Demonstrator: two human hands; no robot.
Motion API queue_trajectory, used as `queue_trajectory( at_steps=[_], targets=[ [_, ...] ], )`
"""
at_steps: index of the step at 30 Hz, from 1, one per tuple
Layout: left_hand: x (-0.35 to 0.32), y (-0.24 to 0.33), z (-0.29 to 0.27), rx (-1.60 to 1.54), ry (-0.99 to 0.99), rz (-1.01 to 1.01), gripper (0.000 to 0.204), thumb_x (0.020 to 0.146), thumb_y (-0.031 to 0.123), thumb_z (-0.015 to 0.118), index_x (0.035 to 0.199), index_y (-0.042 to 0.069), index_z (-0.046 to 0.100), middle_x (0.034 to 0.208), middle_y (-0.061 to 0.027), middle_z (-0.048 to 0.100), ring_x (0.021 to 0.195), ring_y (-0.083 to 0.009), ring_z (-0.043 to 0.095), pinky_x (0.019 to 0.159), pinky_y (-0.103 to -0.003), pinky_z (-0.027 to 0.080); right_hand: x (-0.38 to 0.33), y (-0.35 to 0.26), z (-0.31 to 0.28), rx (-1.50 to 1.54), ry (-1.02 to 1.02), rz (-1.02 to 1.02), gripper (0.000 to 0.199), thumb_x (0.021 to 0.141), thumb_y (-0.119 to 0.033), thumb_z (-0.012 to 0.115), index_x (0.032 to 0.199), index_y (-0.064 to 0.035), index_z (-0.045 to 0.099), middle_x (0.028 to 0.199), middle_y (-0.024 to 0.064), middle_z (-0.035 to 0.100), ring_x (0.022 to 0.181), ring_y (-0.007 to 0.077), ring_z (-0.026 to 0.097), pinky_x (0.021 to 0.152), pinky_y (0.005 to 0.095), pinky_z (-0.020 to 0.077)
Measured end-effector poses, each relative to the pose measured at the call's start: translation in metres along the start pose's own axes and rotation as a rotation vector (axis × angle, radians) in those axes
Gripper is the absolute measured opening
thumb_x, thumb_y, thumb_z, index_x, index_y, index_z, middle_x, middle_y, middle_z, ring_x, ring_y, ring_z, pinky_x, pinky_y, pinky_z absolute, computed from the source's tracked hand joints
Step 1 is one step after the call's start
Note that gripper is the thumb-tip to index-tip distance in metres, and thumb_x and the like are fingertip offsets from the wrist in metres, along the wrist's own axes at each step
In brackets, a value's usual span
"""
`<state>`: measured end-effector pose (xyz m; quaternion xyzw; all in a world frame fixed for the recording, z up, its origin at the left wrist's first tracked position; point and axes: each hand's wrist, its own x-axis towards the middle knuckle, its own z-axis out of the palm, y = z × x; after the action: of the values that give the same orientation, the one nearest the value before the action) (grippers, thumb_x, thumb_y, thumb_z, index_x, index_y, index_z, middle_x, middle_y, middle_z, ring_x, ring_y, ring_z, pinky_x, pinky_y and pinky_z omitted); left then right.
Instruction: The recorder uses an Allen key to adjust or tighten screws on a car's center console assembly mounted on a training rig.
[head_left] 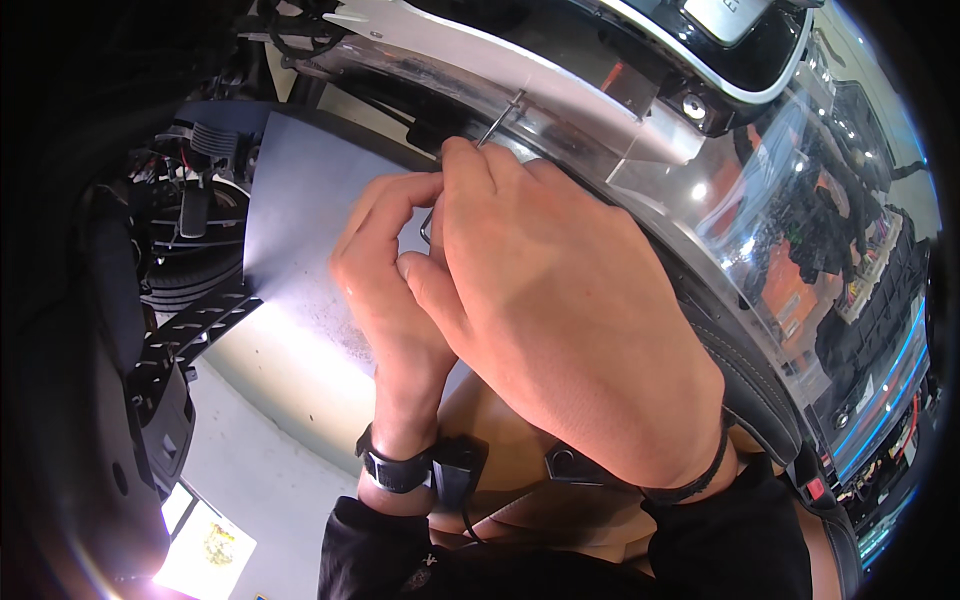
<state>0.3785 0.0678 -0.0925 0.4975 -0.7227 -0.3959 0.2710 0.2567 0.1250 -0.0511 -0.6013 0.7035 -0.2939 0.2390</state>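
Observation:
My right hand (560,280) lies in front, palm down, fingers curled together around a thin metal rod (502,116). The rod sticks out beyond the knuckles, slanting up to the right, and ends in a short crosspiece near a clear panel edge. Close against it on the left, my left hand (390,270) is closed, its fingertips hidden behind the right hand. A small bent piece of metal (427,228) shows between the two hands. Whether it belongs to the rod I cannot tell. A black watch (396,470) is on my left wrist.
Below the hands is a grey-blue panel (300,200). A tyre (195,270) and a black perforated bracket (205,325) stand at the left. Transparent plastic (720,215) covers parts on the right. A tan seat (515,415) lies under my arms; a bright lamp (205,545) glows lower left.

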Motion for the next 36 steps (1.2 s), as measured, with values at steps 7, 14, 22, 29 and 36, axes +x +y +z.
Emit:
queue_trajectory(
  at_steps=[7, 14, 22, 29, 36],
  targets=[
    [0.012, -0.004, -0.017, -0.376, -0.102, -0.206, 0.031, 0.086, 0.001, 0.057, 0.115, -0.001, 0.067, 0.109, -0.0118, 0.07, 0.102, -0.0224, 0.065, 0.093, -0.031, 0.047, -0.001, 0.001, -0.003, -0.015, 0.018, 0.007, 0.033, 0.087, -0.023, 0.07, 0.097, 0.0059, 0.057, 0.08, 0.0157, 0.061, 0.075, 0.0331, 0.063, 0.06, 0.0409, 0.0513],
    [0.053, 0.005, -0.009, -0.608, -0.362, -0.368, 0.03, 0.094, 0.017, 0.06, 0.11, -0.007, 0.067, 0.103, -0.0138, 0.071, 0.093, -0.0166, 0.067, 0.081, -0.029, 0.052, -0.002, 0.002, 0.001, -0.04, 0.186, -0.076, 0.033, 0.086, -0.026, 0.072, 0.093, 0.003, 0.059, 0.08, 0.0168, 0.064, 0.076, 0.0341, 0.064, 0.063, 0.0424, 0.0527],
    [0.082, 0.015, 0.006, -0.404, -0.554, -0.267, 0.024, 0.087, 0.012, 0.066, 0.096, -0.009, 0.07, 0.08, -0.0097, 0.072, 0.072, -0.0121, 0.067, 0.064, -0.025, 0.052, -0.001, 0.002, -0.005, 0.03, 0.13, -0.028, 0.034, 0.087, -0.027, 0.073, 0.093, 0.0022, 0.058, 0.079, 0.0197, 0.063, 0.077, 0.0374, 0.063, 0.066, 0.0461, 0.0519],
    [0.081, 0.014, 0.007, -0.421, -0.56, -0.327, 0.024, 0.085, 0.012, 0.065, 0.095, -0.01, 0.069, 0.077, -0.0092, 0.07, 0.066, -0.0107, 0.064, 0.057, -0.024, 0.047, 0.003, -0.005, -0.018, 0.074, -0.105, 0.097, 0.037, 0.09, -0.029, 0.069, 0.101, 0.0034, 0.056, 0.085, 0.0227, 0.063, 0.083, 0.0413, 0.062, 0.07, 0.0481, 0.0488],
    [0.08, 0.005, 0.01, -0.564, -0.64, -0.384, 0.027, 0.092, 0.016, 0.058, 0.093, -0.008, 0.069, 0.078, -0.0117, 0.07, 0.073, -0.0143, 0.067, 0.065, -0.027, 0.053, -0.001, -0.003, -0.013, 0.068, -0.024, 0.015, 0.042, 0.089, -0.028, 0.07, 0.108, 0.0063, 0.055, 0.087, 0.0238, 0.065, 0.085, 0.04, 0.065, 0.072, 0.0469, 0.0518]
  ],
)
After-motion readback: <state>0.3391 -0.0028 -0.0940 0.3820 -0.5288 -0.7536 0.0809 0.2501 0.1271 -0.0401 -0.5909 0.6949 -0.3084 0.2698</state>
